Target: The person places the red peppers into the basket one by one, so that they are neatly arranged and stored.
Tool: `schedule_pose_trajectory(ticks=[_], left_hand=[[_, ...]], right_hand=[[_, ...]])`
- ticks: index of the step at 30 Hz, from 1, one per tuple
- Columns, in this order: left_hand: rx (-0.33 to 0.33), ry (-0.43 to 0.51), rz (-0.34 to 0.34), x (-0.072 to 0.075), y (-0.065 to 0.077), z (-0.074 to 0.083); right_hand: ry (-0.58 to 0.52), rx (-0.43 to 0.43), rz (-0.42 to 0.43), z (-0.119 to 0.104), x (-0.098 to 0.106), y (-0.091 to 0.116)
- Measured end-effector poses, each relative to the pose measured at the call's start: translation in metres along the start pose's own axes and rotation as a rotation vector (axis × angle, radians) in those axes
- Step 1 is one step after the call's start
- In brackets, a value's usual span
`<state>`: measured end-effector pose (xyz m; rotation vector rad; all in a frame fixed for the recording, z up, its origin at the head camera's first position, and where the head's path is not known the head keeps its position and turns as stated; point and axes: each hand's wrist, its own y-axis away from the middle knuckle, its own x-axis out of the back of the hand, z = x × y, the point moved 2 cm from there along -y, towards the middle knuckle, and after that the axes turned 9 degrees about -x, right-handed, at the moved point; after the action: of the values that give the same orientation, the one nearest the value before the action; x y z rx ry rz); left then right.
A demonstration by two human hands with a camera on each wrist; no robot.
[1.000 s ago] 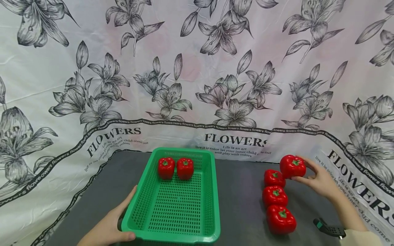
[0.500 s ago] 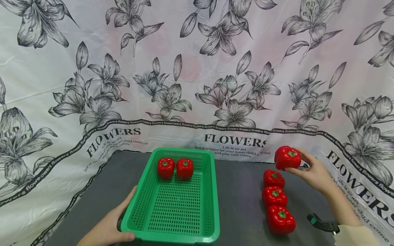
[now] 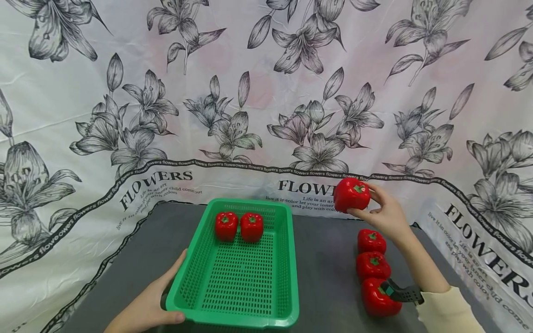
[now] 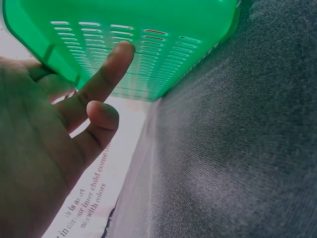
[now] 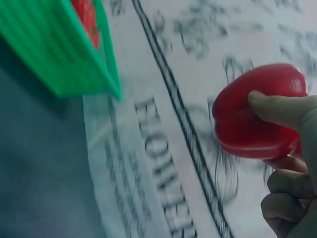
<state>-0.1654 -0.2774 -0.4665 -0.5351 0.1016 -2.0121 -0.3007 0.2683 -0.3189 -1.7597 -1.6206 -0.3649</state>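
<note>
My right hand [image 3: 385,212] holds a red bell pepper [image 3: 351,194] in the air above the table's back edge, thumb on one side and fingers on the other. The right wrist view also shows this bell pepper [image 5: 257,111] in the grip. At the near left corner of a green plastic basket [image 3: 295,277], my left hand [image 3: 147,303] grips the rim, with the thumb at the front edge. Below the rim, several left fingers [image 4: 106,74] lie by the slotted outer wall. Two bell peppers [image 3: 226,226] [image 3: 251,227] sit side by side at the basket's far end.
Three more red bell peppers [image 3: 372,241] [image 3: 373,266] [image 3: 376,300] stand in a column on the grey table [image 3: 325,259], right of the basket; the wristband partly covers the nearest. A floral curtain [image 3: 250,115] hangs behind and around the table.
My right hand has carried its bell pepper left and upward, away from the column of peppers. My left hand and the basket have stayed in place.
</note>
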Motion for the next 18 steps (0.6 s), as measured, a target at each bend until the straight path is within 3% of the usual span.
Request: schedule_pose_trajectory(ticks=[4,9,18], left_hand=[[0.037,0.014,-0.003,0.0,0.0,0.0],[-0.019,-0.011,-0.004,0.0,0.001,0.003],[-0.019,-0.061,-0.001,0.002,0.0,0.005]], right_hand=[[-0.072,0.023,-0.035,-0.028,-0.021,-0.002],[-0.161,0.071,-0.087,-0.054,-0.052,-0.007],[-0.236,0.061,-0.173,-0.094,-0.104,-0.018]])
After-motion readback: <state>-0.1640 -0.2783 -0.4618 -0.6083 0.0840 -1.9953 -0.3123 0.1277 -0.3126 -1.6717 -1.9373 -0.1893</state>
